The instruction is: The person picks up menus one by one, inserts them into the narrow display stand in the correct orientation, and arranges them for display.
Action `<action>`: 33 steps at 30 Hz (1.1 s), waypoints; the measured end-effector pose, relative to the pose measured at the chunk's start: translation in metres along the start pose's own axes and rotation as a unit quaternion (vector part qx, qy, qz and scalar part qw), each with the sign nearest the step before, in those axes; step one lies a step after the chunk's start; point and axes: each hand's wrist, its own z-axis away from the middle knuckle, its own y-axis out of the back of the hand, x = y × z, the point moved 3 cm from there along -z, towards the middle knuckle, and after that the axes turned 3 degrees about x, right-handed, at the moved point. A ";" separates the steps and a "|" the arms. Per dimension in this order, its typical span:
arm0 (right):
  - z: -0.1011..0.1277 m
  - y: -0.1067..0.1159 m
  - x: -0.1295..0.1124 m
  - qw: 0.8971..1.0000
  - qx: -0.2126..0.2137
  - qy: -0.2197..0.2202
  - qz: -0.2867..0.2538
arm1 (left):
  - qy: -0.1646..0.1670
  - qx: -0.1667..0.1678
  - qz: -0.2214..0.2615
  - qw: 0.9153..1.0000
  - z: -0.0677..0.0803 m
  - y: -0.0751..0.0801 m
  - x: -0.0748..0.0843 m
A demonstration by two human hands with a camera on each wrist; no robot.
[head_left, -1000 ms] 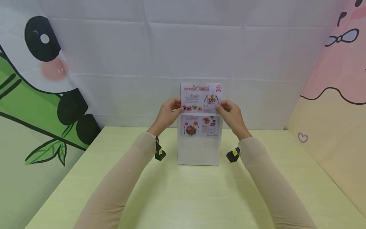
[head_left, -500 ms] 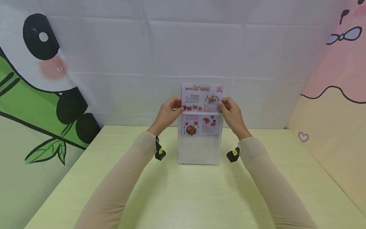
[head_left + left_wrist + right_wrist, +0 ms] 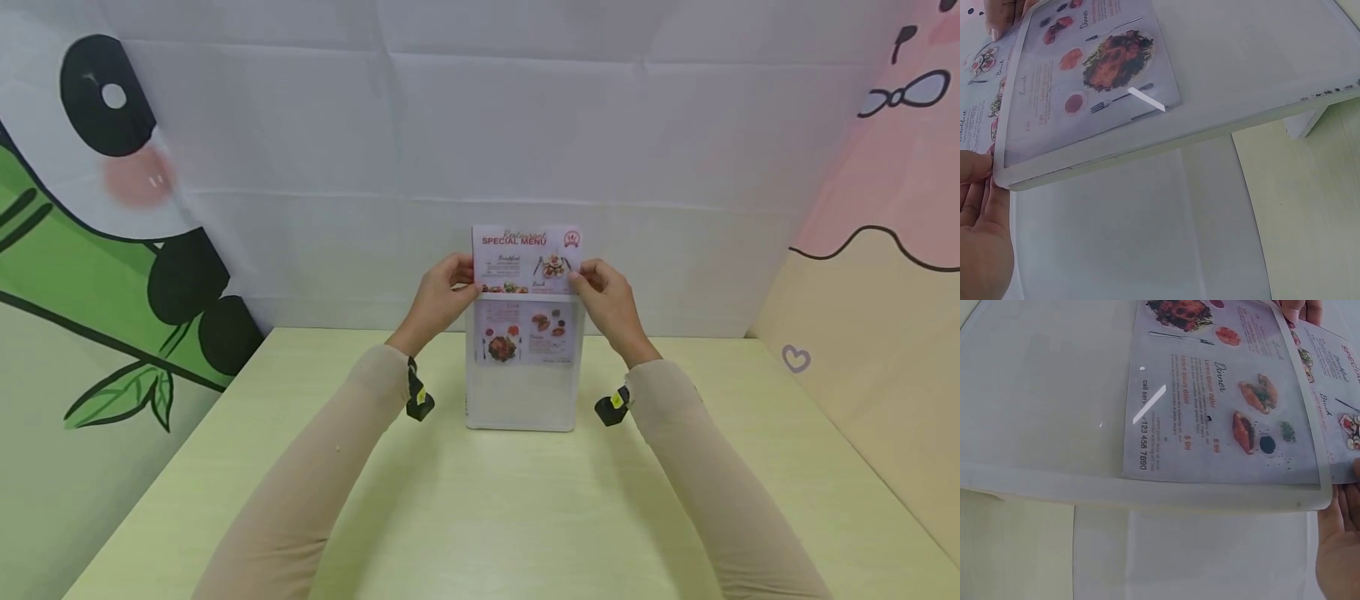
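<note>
A printed restaurant menu sheet [image 3: 525, 260] is partly inside an upright white display stand [image 3: 521, 400] with a clear front. Its upper part sticks out above the stand's top edge; the lower part shows through the clear panel, ending about halfway down. On the left, my left hand [image 3: 442, 298] pinches the sheet's side edge between thumb and fingers, close to the stand's upper corner. My right hand [image 3: 609, 305] pinches the opposite edge at the same height. In the right wrist view the dinner section of the menu [image 3: 1229, 419] lies behind the clear panel.
The stand rests on a pale yellow-green table [image 3: 480, 508], before a white cloth backdrop [image 3: 510, 125]. Cartoon-printed panels [image 3: 127, 275] flank the table on both sides. A white support leg [image 3: 1304, 123] shows behind the stand in the left wrist view.
The menu sheet has slid down a little inside the stand, so less of it stands above the top edge. Both hands keep their grip at nearly the same place.
</note>
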 end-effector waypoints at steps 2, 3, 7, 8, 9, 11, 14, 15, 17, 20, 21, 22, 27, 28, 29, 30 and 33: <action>0.000 0.000 0.000 1.000 0.000 -0.002 0.001 | -0.002 0.002 -0.001 1.000 0.000 0.000 0.000; 0.000 0.000 0.001 1.000 0.000 -0.004 0.003 | -0.002 0.003 -0.001 1.000 0.000 0.000 0.001; 0.001 0.001 0.002 1.000 -0.005 -0.010 0.003 | -0.001 0.005 -0.004 1.000 0.001 -0.001 0.002; 0.001 0.001 0.002 1.000 -0.006 -0.009 0.003 | -0.001 0.006 -0.006 1.000 0.001 -0.001 0.002; 0.001 0.001 0.002 1.000 -0.007 -0.009 0.003 | -0.002 0.006 -0.007 1.000 0.001 -0.001 0.002; 0.001 0.002 0.001 1.000 -0.007 -0.004 0.003 | -0.004 0.008 -0.009 1.000 0.000 -0.002 0.002; 0.001 0.002 0.000 1.000 -0.005 0.004 0.000 | -0.007 0.009 -0.009 1.000 0.000 -0.002 0.002; 0.001 0.002 -0.001 1.000 -0.003 0.007 -0.002 | -0.008 0.009 -0.008 1.000 0.000 -0.002 0.001; 0.001 0.001 -0.001 1.000 -0.002 0.012 -0.006 | -0.008 0.010 -0.007 1.000 0.000 -0.003 0.001; 0.001 0.001 -0.002 1.000 -0.002 0.016 -0.007 | -0.008 0.010 -0.007 1.000 0.000 -0.003 0.001; 0.002 0.000 -0.002 1.000 -0.003 0.018 -0.006 | -0.008 0.010 -0.007 1.000 0.000 -0.003 0.001; 0.002 0.000 -0.003 1.000 -0.004 0.018 -0.007 | -0.008 0.010 -0.008 1.000 0.000 -0.002 0.001; 0.003 0.000 -0.003 1.000 -0.004 0.011 -0.001 | -0.006 0.004 -0.010 1.000 0.000 -0.002 0.000; 0.003 0.000 -0.003 1.000 -0.003 0.009 0.001 | -0.005 0.002 -0.010 1.000 0.000 -0.002 -0.001; 0.003 0.000 -0.002 1.000 -0.003 0.007 0.003 | -0.004 0.002 -0.011 1.000 0.000 -0.002 -0.001; 0.003 0.001 -0.002 1.000 -0.002 0.006 0.005 | -0.003 0.001 -0.011 1.000 0.000 -0.002 -0.001; 0.004 0.001 -0.002 1.000 -0.001 0.003 0.005 | -0.001 0.002 -0.012 1.000 0.001 -0.002 0.000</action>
